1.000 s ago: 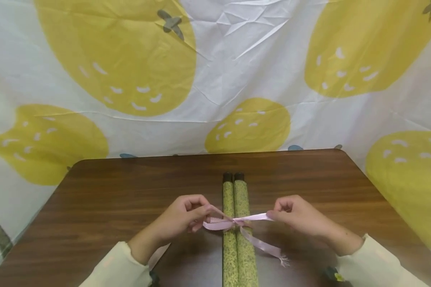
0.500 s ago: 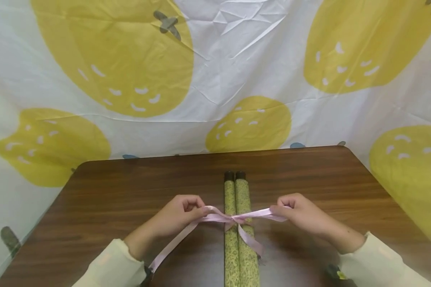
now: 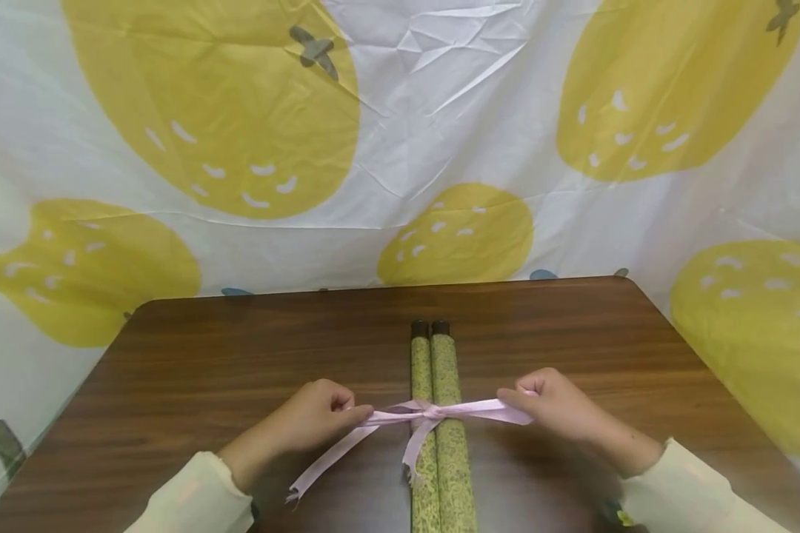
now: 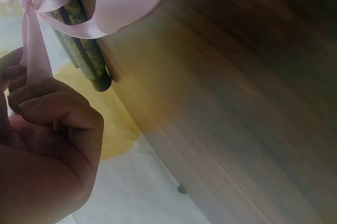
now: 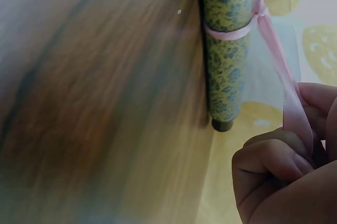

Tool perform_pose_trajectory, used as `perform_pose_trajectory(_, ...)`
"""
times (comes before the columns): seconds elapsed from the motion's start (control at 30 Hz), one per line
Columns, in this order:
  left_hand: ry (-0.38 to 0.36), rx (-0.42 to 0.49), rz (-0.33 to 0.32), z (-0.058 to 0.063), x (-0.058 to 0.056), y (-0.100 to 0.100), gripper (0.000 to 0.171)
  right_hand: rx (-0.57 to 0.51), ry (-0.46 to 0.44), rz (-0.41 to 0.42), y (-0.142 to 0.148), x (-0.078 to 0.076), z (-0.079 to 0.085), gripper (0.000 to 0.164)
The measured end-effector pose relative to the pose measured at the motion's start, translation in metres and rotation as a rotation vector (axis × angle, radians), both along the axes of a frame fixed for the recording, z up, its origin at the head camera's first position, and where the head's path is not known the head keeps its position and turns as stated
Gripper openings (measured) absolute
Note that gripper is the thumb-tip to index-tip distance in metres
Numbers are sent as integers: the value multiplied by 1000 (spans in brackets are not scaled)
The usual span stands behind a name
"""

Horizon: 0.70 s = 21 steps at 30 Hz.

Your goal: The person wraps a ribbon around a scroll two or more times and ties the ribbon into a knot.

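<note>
Two scrolls [image 3: 447, 370] covered in green-yellow patterned cloth with dark end knobs lie side by side, pointing away from me. A pink ribbon [image 3: 463, 409] runs round both and is knotted on top, with loops drawn out to either side. My left hand [image 3: 313, 418] pinches the left loop between thumb and curled fingers. On the other side my right hand [image 3: 560, 407] pinches the right loop. Two frayed ribbon tails hang free, one toward the lower left and one over the left scroll. In the right wrist view the ribbon [image 5: 276, 50] stretches from knot to fingers.
A brown wood-grain table [image 3: 240, 348] bears the scrolls. Behind it hangs a white cloth [image 3: 293, 252] printed with large yellow fruit, which also covers the sides.
Both hands have pulled the loops outward and the knot looks tighter. My left hand has moved left and slightly down. The tail over the right scroll now hangs over the left one.
</note>
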State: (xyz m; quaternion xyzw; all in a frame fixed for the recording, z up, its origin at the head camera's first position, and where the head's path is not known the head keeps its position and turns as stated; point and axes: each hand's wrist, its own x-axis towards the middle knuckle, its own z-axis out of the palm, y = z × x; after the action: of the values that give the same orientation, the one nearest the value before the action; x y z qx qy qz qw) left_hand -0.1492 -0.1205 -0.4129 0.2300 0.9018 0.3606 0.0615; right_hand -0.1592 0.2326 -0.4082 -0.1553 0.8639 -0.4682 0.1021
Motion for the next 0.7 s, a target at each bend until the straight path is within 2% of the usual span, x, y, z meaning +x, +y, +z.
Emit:
perform_pose_trajectory(0.23,5,-21,-33,-1,3,-5,47,58,77,6,11,-1,-10,53)
perform_pose_trajectory(0.37,31,-71,-34,-1,5,-3,45,86,101,14,19,-1,-15,53)
perform_pose_trajectory(0.5,52,-121,-4,-2,6,-2,44,96,111,5,23,-1,-19,51)
perform_pose_trajectory(0.7,64,-135,45,-2,8,-4,44,87,85,20,23,0,-20,50)
